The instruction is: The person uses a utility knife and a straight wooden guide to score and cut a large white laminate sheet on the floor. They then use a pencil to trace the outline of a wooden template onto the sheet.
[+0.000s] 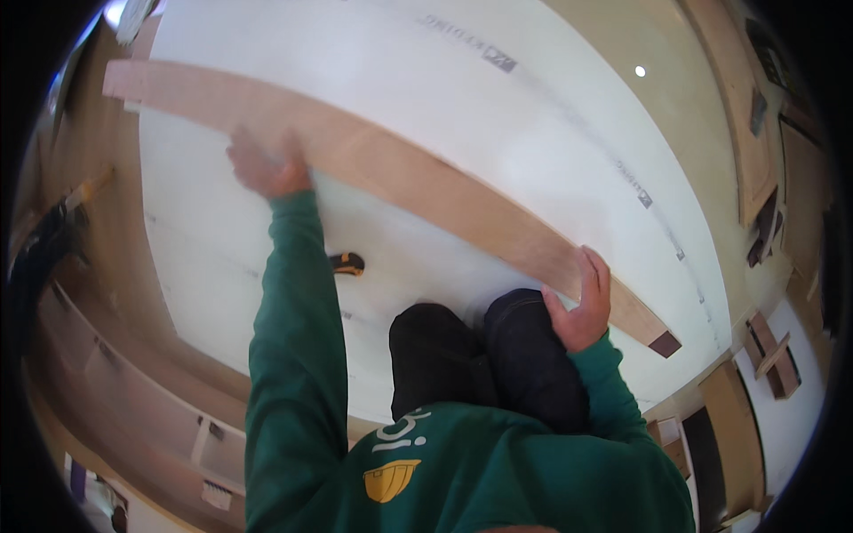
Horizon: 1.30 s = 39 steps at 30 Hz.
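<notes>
A long, pale wooden plank (pixel 418 195) lies diagonally across a large white sheet (pixel 231 293), from upper left to lower right. My left hand (pixel 267 164) is blurred at the plank's near edge, fingers apart. My right hand (pixel 582 293) grips the plank toward its right end, thumb at the near edge and fingers over the top. A small black and orange tool (pixel 348 263) lies on the sheet beside my left forearm. I am kneeling, with my dark-clad knees on the sheet near my right hand.
A pale wooden compartmented piece (pixel 133 382) runs along the lower left. Above it is a dark, blurred shape (pixel 49 249) that I cannot make out. Wooden panels (pixel 729 107) lie along the right, and a small wooden assembly (pixel 771 355) is at the lower right.
</notes>
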Available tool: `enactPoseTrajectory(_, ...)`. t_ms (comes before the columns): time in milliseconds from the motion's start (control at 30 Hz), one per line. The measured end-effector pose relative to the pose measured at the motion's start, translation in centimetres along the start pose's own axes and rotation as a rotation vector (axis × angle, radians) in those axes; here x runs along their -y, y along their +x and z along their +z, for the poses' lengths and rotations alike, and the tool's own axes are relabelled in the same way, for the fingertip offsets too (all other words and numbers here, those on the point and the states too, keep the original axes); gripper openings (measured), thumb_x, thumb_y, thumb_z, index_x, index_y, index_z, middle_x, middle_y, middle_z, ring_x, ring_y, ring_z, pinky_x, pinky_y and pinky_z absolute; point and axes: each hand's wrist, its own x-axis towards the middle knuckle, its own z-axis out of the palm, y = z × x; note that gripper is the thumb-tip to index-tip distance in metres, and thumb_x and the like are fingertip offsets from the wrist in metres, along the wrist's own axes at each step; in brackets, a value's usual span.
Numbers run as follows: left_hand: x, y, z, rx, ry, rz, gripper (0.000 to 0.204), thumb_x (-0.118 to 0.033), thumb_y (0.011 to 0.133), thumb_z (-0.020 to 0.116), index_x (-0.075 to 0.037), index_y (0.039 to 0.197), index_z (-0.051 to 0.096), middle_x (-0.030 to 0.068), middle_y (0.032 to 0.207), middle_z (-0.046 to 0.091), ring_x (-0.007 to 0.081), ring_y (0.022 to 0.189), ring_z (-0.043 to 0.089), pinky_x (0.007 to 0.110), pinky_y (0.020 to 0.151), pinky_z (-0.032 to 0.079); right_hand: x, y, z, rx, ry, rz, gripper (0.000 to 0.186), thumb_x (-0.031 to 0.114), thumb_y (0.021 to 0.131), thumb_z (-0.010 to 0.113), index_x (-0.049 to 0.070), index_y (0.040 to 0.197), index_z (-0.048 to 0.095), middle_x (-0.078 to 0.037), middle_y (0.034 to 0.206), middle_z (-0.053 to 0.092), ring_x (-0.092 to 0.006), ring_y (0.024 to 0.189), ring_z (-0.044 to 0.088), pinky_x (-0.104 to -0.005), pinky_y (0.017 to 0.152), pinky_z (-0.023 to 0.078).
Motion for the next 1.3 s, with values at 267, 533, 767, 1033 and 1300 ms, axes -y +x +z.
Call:
enactPoseTrajectory(267, -0.3, 0.6, -1.2, 0.103, 0.051, -0.090, 0.092, -0.059, 0.075, 0.068, -0.005, 0.143, 0.037, 0.0212, 0.145, 0.038, 0.0409, 0.139, 0.026, 0.057, 0.113, 0.016, 14.8, 3.3, 16.5, 0.449, 0.327, -0.917, 0.047, 0.015, 0.076, 0.069, 0.000, 0.118, 0.055, -0.017, 0.112, 0.055, -0.0297, 0.104, 0.053, -0.0425, 0.090, 0.041)
enactPoseTrajectory(533, -2.0, 3.6, -4.2, 0.318, -0.070, -0.233, 0.090, -0.043, 0.070, 0.083, 0.002, 0.135, 0.041, 0.0207, 0.134, 0.045, 0.0357, 0.127, 0.042, 0.042, 0.109, 0.034, 17.0, 3.3, 20.1, 0.603, 0.026, -0.524, 0.019, 0.009, 0.081, 0.056, 0.004, 0.099, 0.059, -0.014, 0.095, 0.054, -0.0303, 0.090, 0.057, -0.0450, 0.078, 0.047)
enactPoseTrajectory(767, -3.1, 4.0, -5.0, 0.392, -0.026, -0.294, 0.091, -0.045, 0.070, 0.083, -0.005, 0.138, 0.038, 0.0191, 0.143, 0.038, 0.0391, 0.134, 0.033, 0.049, 0.109, 0.032, 3.1, 17.9, 2.2, -0.023, 0.269, 0.100, 0.037, 0.017, 0.087, 0.063, -0.001, 0.119, 0.056, -0.018, 0.104, 0.061, -0.0312, 0.096, 0.063, -0.0390, 0.084, 0.050)
enactPoseTrajectory(1033, -4.6, 5.4, -5.8, 0.498, -0.015, -0.417, 0.096, -0.032, 0.072, 0.084, -0.005, 0.146, 0.030, 0.0192, 0.148, 0.031, 0.0357, 0.138, 0.030, 0.040, 0.113, 0.030, 2.8, 40.1, 6.5, -0.604, -0.379, -0.173, 0.047, 0.033, 0.087, 0.064, 0.011, 0.127, 0.052, -0.012, 0.109, 0.059, -0.0341, 0.104, 0.054, -0.0508, 0.088, 0.038)
enactPoseTrajectory(1300, -3.0, 8.9, -6.3, 0.420, -0.033, -0.474, 0.080, -0.032, 0.074, 0.083, -0.002, 0.137, 0.044, 0.0235, 0.145, 0.034, 0.0358, 0.137, 0.031, 0.042, 0.112, 0.030, 2.1, 40.6, 7.2, -0.573, -0.457, -0.116, 0.047, 0.032, 0.087, 0.063, 0.009, 0.126, 0.052, -0.015, 0.109, 0.059, -0.0358, 0.104, 0.053, -0.0516, 0.087, 0.037)
